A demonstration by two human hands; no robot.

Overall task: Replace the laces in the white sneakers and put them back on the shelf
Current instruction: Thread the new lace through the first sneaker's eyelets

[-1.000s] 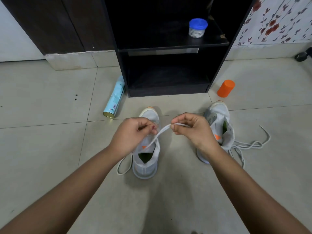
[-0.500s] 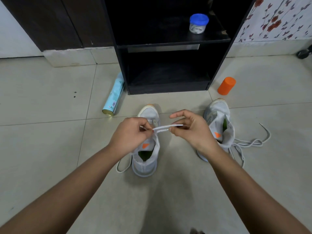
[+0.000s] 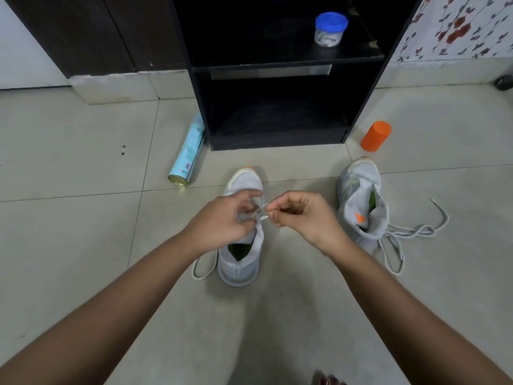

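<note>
Left hand [image 3: 222, 219] and right hand [image 3: 304, 218] pinch the lace [image 3: 263, 215] over the sneaker [image 3: 244, 180] at the shelf's [image 3: 277, 68] six o'clock; slack fingers may drop it.

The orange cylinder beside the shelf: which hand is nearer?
Right. The right hand pinches the lace nearer the camera and left of the orange cylinder; the left hand is farther left, over the left sneaker.

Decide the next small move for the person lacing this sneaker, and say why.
Probably thread the lace further up the centre sneaker: the right hand pinches its tip beside the left hand, directly over that shoe, and a loose loop trails on the floor.
</note>
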